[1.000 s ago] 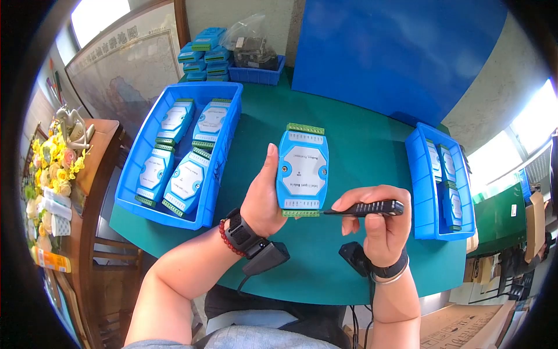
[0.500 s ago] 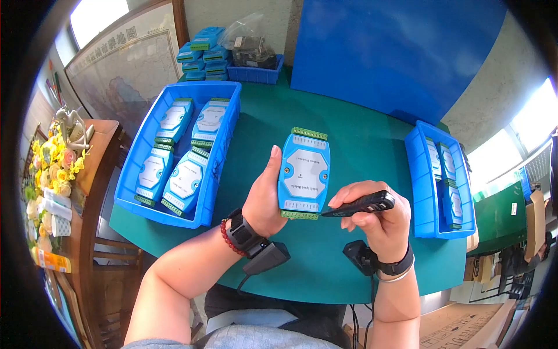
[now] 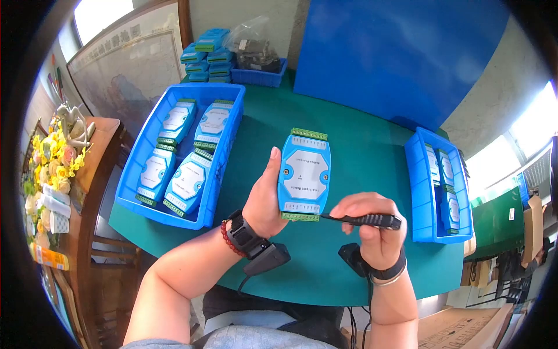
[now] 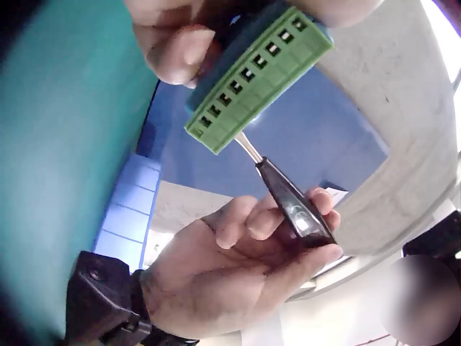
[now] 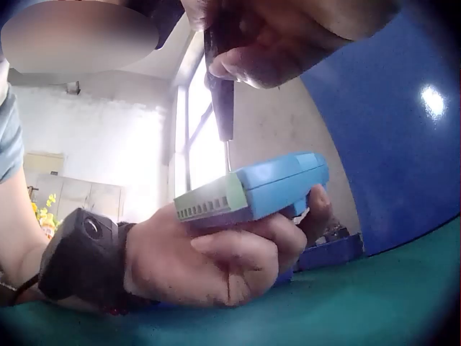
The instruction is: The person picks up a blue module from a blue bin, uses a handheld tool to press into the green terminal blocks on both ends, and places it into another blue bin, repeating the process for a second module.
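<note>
My left hand holds a blue module with a white label, thumb along its left side and fingers beneath it. Green terminal blocks line its near and far ends. In my right hand is a screwdriver, its dark handle pinched between thumb and fingers. The metal shaft meets the near terminal block, at its right end in the head view. From the left wrist view, the block's row of square openings faces the camera. My right hand hides part of the handle in the right wrist view.
On the left of the green table, a blue bin contains several similar modules. Another blue bin with modules stands at the right. Stacked modules and a small blue tray sit behind, near an upright blue panel.
The right hand has rolled back and forth with the screwdriver, its handle tilting up, then lying flatter again. The left hand keeps the module nearly still; the head view has shifted slightly.
</note>
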Motion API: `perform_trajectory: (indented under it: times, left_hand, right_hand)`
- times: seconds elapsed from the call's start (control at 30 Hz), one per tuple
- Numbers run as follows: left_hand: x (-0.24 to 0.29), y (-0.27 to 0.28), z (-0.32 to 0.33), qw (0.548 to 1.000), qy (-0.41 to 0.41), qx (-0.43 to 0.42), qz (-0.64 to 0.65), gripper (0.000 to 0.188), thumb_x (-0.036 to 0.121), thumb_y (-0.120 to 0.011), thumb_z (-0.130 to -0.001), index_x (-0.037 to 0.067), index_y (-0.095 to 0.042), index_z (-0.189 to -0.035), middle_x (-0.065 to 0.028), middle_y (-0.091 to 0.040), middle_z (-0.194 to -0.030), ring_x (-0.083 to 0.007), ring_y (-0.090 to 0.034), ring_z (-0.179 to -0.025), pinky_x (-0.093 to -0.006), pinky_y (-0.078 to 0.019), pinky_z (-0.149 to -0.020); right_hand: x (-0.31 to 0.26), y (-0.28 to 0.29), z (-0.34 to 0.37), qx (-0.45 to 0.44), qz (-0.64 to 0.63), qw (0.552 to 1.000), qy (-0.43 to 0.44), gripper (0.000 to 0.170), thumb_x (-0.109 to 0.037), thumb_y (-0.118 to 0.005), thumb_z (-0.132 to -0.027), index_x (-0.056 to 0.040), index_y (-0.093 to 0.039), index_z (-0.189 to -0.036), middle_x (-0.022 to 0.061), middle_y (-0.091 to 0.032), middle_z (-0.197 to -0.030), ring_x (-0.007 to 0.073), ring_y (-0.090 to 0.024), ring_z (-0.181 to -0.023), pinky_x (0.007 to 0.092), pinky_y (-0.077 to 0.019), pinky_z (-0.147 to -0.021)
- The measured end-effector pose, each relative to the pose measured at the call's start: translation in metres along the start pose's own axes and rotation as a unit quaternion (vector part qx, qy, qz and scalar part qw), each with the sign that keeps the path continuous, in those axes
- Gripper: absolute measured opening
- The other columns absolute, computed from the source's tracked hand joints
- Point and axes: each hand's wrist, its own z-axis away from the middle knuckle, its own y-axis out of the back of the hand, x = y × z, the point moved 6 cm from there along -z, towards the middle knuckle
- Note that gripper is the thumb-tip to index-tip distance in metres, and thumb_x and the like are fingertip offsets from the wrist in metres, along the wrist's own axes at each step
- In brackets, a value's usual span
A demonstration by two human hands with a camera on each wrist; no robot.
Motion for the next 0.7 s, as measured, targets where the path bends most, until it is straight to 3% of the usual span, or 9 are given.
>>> perform_trajectory:
  times: [0.17, 0.27, 0.37, 0.63, 0.7]
  left_hand:
    - [0.000, -0.001, 0.001, 1.000, -0.005, 0.007, -0.008, 0.062, 0.055, -0.030, -0.097, 0.004, -0.047, -0.129, -0.0130, -0.061, -0.115, -0.0253, -0.062, -0.101, -0.0395, -0.0505, -0.087]
    - [0.001, -0.004, 0.002, 1.000, -0.003, 0.000, -0.012, 0.062, 0.054, -0.030, -0.098, 0.004, -0.046, -0.130, -0.0129, -0.061, -0.116, -0.0252, -0.062, -0.102, -0.0392, -0.0502, -0.088]
    - [0.001, -0.004, 0.002, 0.999, -0.007, 0.006, -0.033, 0.062, 0.055, -0.030, -0.098, 0.004, -0.047, -0.130, -0.0127, -0.061, -0.116, -0.0249, -0.062, -0.102, -0.0390, -0.0505, -0.088]
    - [-0.002, 0.000, 0.000, 1.000, 0.007, 0.005, -0.018, 0.061, 0.054, -0.029, -0.098, 0.004, -0.046, -0.129, -0.0125, -0.061, -0.115, -0.0251, -0.062, -0.102, -0.0396, -0.0514, -0.086]
    - [-0.003, 0.001, 0.000, 1.000, 0.010, 0.014, -0.016, 0.061, 0.053, -0.029, -0.098, 0.004, -0.046, -0.129, -0.0124, -0.061, -0.114, -0.0252, -0.062, -0.102, -0.0396, -0.0514, -0.086]
  right_hand:
    - [0.001, 0.000, -0.002, -0.019, 0.028, 0.999, -0.017, 0.020, -0.017, -0.058, -0.091, 0.0025, -0.056, -0.096, 0.0158, -0.067, -0.089, 0.0286, -0.067, -0.083, 0.0352, -0.0536, -0.073]
    - [0.002, 0.006, 0.004, 0.030, -0.042, 0.998, -0.026, 0.020, -0.017, -0.058, -0.091, 0.0027, -0.056, -0.095, 0.0159, -0.067, -0.089, 0.0288, -0.067, -0.084, 0.0353, -0.0537, -0.074]
    - [0.002, 0.001, 0.000, 0.002, 0.004, 1.000, -0.014, 0.021, -0.017, -0.060, -0.090, 0.0026, -0.056, -0.095, 0.0160, -0.067, -0.089, 0.0291, -0.067, -0.084, 0.0353, -0.0538, -0.074]
    - [-0.003, -0.003, -0.006, -0.080, 0.071, 0.994, 0.003, 0.030, -0.019, -0.073, -0.079, 0.0012, -0.056, -0.093, 0.0145, -0.067, -0.089, 0.0270, -0.067, -0.083, 0.0341, -0.0537, -0.073]
    - [0.000, 0.000, -0.006, -0.063, 0.061, 0.996, -0.024, 0.032, -0.019, -0.075, -0.076, 0.0008, -0.057, -0.093, 0.0137, -0.067, -0.089, 0.0268, -0.067, -0.083, 0.0336, -0.0537, -0.073]
